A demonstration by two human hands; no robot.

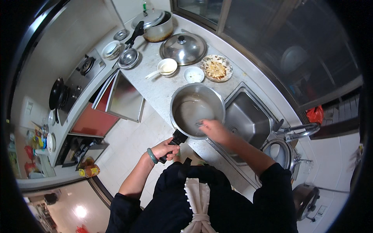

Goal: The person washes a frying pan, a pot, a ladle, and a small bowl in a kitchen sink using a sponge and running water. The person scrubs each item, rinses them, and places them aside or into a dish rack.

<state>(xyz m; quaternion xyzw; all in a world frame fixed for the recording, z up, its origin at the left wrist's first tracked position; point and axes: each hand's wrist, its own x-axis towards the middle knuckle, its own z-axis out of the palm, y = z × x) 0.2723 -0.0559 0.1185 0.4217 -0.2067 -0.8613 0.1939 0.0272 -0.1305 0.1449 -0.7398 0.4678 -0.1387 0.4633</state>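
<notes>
A deep metal pot (191, 109) stands on the counter beside the sink, with its black handle towards me. My left hand (166, 150) grips that handle; a green bangle circles the wrist. My right hand (214, 130) is over the pot's near right side, somewhat blurred, its fingers closed on a small metal scouring pad (199, 123) inside the rim. Behind the pot are a small white bowl (193, 74), a bowl with a white spoon (167, 67) and a patterned plate with food scraps (216, 68).
The steel sink (247, 112) and its faucet (301, 129) lie to the right. A domed lid (183, 49) and a large lidded pot (158, 30) stand at the back. Left are nested strainers (128, 58), an open cabinet door (125, 97) and a stove (87, 65).
</notes>
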